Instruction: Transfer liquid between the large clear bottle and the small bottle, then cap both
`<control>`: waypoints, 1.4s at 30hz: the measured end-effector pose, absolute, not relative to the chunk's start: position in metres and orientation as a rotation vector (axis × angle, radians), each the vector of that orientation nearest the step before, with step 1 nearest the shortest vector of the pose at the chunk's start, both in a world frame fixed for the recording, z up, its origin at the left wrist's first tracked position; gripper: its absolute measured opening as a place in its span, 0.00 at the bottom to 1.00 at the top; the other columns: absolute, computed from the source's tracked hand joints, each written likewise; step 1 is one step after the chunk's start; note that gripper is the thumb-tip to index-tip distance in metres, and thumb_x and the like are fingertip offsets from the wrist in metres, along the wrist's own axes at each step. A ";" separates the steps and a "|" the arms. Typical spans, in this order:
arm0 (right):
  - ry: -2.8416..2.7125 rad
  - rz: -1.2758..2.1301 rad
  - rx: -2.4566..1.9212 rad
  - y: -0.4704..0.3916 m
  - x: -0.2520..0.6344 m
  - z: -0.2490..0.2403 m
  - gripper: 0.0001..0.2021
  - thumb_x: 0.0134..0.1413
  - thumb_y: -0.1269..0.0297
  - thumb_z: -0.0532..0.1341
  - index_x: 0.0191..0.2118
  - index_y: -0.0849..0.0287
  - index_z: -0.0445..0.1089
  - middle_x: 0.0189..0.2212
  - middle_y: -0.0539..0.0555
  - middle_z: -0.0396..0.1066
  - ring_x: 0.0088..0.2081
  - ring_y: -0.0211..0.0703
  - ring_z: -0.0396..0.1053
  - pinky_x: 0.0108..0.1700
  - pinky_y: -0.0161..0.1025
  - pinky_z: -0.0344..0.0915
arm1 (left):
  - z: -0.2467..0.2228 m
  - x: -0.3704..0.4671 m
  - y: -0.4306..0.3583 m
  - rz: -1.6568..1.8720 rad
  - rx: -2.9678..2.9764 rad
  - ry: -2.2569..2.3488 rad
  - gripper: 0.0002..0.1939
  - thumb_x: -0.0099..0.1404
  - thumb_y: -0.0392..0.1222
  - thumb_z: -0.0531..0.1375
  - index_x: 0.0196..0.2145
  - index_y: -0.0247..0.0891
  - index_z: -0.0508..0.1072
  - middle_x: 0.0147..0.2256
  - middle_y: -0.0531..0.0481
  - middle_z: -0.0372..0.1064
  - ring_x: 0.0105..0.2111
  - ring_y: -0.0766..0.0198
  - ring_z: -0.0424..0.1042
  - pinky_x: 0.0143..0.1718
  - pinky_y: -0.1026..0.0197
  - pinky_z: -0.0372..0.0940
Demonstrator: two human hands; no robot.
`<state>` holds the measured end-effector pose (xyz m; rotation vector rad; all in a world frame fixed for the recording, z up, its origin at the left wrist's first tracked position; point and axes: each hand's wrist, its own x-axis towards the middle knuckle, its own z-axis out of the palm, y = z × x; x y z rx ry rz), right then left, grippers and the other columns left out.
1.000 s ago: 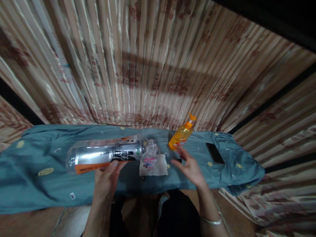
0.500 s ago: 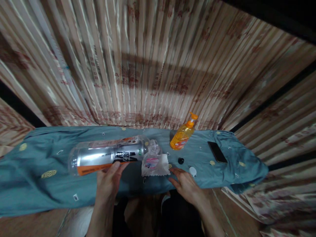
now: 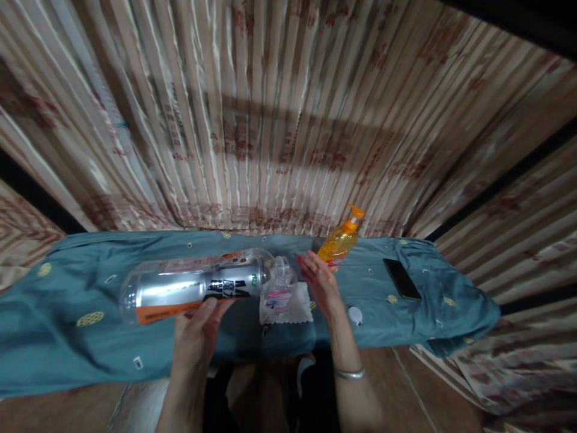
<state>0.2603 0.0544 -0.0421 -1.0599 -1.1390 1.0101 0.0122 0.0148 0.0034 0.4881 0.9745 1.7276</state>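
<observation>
My left hand (image 3: 198, 328) is closed around the lower side of a large clear plastic bottle (image 3: 180, 285) with a silver and orange label. The bottle lies sideways, its neck end pointing right. Beside that end a small clear bottle (image 3: 280, 288) with a pink label stands on a white cloth (image 3: 298, 308). Whether the two bottles touch cannot be made out. My right hand (image 3: 322, 282), fingers stretched out and holding nothing, is just right of the small bottle and covers part of an orange pump bottle (image 3: 341, 243).
A white cap (image 3: 355, 315) lies right of my right wrist. Farther right is a black phone (image 3: 402, 278). Everything rests on a narrow table with a green cloth (image 3: 103, 337). A pleated curtain (image 3: 270, 120) hangs behind it.
My right hand has moved up and slightly left, from the cloth's right edge to beside the small bottle's top. The black cap is now out of sight. My left hand keeps hold of the large bottle.
</observation>
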 end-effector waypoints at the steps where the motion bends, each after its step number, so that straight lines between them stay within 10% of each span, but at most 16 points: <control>1: -1.071 1.031 -1.072 0.058 0.257 -0.052 0.44 0.53 0.26 0.53 0.62 0.57 0.65 0.58 0.66 0.71 0.59 0.60 0.70 0.60 0.57 0.66 | 0.003 0.012 0.015 1.718 0.491 0.972 0.19 0.37 0.39 0.76 0.28 0.37 0.75 0.24 0.49 0.75 0.30 0.51 0.79 0.45 0.39 0.74; 22: -1.429 1.117 -1.242 0.037 0.242 -0.078 0.34 0.42 0.55 0.74 0.57 0.53 0.69 0.51 0.55 0.77 0.54 0.55 0.73 0.59 0.57 0.67 | 0.003 0.013 0.015 1.752 0.492 0.962 0.30 0.37 0.37 0.75 0.43 0.38 0.78 0.32 0.46 0.79 0.40 0.43 0.79 0.43 0.41 0.74; 42: -1.388 1.137 -1.232 0.038 0.243 -0.078 0.29 0.43 0.51 0.73 0.52 0.52 0.72 0.50 0.55 0.77 0.52 0.55 0.74 0.55 0.55 0.70 | 0.009 0.015 0.012 1.747 0.511 0.920 0.35 0.39 0.36 0.75 0.48 0.39 0.76 0.36 0.46 0.80 0.43 0.45 0.79 0.45 0.46 0.75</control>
